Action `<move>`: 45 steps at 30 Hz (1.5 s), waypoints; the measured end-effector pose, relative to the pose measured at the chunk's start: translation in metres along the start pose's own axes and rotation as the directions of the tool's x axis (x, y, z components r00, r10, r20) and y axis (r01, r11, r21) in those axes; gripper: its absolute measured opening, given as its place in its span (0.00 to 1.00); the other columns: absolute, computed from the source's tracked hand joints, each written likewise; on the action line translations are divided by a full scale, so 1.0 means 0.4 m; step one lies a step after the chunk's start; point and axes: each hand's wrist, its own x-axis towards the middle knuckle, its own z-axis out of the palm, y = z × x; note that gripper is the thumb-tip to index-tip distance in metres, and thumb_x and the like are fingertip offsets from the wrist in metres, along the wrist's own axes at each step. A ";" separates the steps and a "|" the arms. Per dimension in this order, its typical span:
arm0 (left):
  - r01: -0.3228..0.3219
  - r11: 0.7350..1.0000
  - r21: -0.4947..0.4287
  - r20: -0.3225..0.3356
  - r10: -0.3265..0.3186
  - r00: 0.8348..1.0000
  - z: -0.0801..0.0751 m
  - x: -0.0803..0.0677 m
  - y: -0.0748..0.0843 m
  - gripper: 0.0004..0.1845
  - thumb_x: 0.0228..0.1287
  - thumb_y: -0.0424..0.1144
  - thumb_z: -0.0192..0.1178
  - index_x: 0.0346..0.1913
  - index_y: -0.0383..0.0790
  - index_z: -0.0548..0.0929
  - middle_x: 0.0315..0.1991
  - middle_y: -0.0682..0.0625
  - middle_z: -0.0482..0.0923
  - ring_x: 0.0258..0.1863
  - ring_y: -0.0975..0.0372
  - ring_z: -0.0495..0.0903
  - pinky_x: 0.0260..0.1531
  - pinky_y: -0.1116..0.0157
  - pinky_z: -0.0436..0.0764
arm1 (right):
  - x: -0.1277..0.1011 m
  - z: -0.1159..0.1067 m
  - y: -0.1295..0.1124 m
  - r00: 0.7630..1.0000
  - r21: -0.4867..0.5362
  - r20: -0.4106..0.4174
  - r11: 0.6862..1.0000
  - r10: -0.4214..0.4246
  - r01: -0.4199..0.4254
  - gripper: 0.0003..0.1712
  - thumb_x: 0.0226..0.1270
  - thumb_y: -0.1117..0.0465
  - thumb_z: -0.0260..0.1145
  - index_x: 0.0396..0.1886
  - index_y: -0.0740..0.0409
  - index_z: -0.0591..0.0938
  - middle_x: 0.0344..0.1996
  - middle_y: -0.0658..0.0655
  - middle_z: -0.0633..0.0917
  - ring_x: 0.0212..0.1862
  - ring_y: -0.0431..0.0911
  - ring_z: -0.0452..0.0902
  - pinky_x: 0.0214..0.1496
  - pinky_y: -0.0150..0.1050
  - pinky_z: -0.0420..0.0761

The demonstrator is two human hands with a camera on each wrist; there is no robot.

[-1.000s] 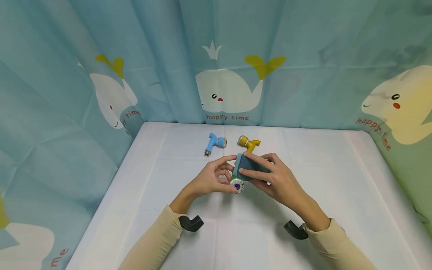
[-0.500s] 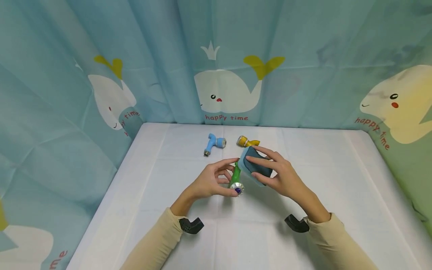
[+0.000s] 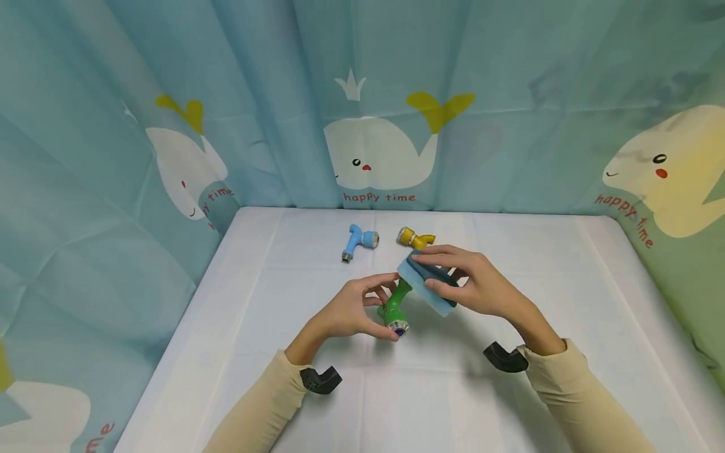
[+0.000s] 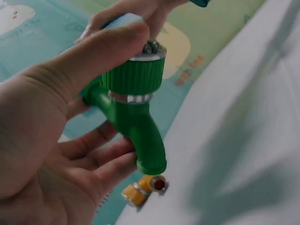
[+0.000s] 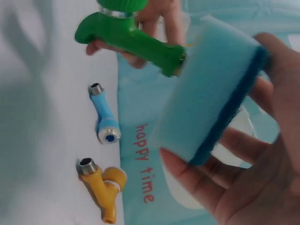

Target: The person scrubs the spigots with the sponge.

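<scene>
1. Centre of the head view: the left hand (image 3: 354,309) is curled round a green tap (image 3: 396,303), thumb and fingers pinching its ribbed knob end, with the tap lifted off the white table (image 3: 238,296).
2. The left forearm comes in from the lower left, its beige sleeve (image 3: 257,409) bent at the wrist.
3. Just right of centre, the right hand (image 3: 472,286) clamps a blue sponge (image 3: 426,288), fingers laid flat along the dark top, thumb underneath.
4. The sponge's pale face sits against the tap's far end; the right wrist view shows them touching.
5. Upper centre of the table, a blue tap (image 3: 357,241) and a yellow tap (image 3: 415,238) lie side by side, apart from both hands.
6. A whale-print curtain (image 3: 379,151) hangs behind.
</scene>
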 end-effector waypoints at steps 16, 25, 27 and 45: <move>-0.008 0.921 -0.391 -0.071 -0.022 0.997 0.013 0.008 -0.009 0.53 0.48 0.31 0.82 0.78 0.41 0.65 0.60 0.42 0.75 0.50 0.58 0.79 0.54 0.63 0.83 | -0.029 0.011 0.019 0.988 0.031 -0.101 0.993 0.113 -0.110 0.26 0.69 0.64 0.72 0.66 0.50 0.82 0.64 0.57 0.81 0.47 0.46 0.82 0.41 0.38 0.85; -0.068 0.645 -0.761 -0.257 -0.204 0.945 0.029 0.038 -0.002 0.50 0.59 0.28 0.69 0.80 0.40 0.52 0.63 0.38 0.70 0.51 0.59 0.82 0.49 0.66 0.84 | -0.055 0.123 -0.018 0.956 0.046 -0.273 0.994 0.108 -0.099 0.29 0.66 0.64 0.74 0.67 0.51 0.82 0.67 0.58 0.78 0.56 0.52 0.81 0.40 0.43 0.87; -0.089 0.635 -0.767 -0.282 -0.209 0.936 0.035 0.043 0.001 0.49 0.60 0.26 0.67 0.80 0.41 0.51 0.64 0.36 0.69 0.51 0.57 0.82 0.52 0.63 0.84 | -0.055 0.134 -0.016 0.949 -0.009 -0.298 0.994 0.098 -0.105 0.29 0.65 0.64 0.75 0.67 0.51 0.82 0.67 0.60 0.77 0.58 0.55 0.81 0.43 0.48 0.88; -0.154 0.568 -0.808 -0.418 -0.369 0.830 0.059 0.081 0.012 0.39 0.68 0.29 0.63 0.72 0.41 0.49 0.45 0.44 0.78 0.42 0.56 0.84 0.58 0.50 0.80 | -0.091 0.156 0.016 0.885 -0.097 -0.458 0.985 0.080 -0.139 0.31 0.57 0.67 0.79 0.63 0.54 0.84 0.66 0.64 0.77 0.58 0.61 0.80 0.43 0.57 0.87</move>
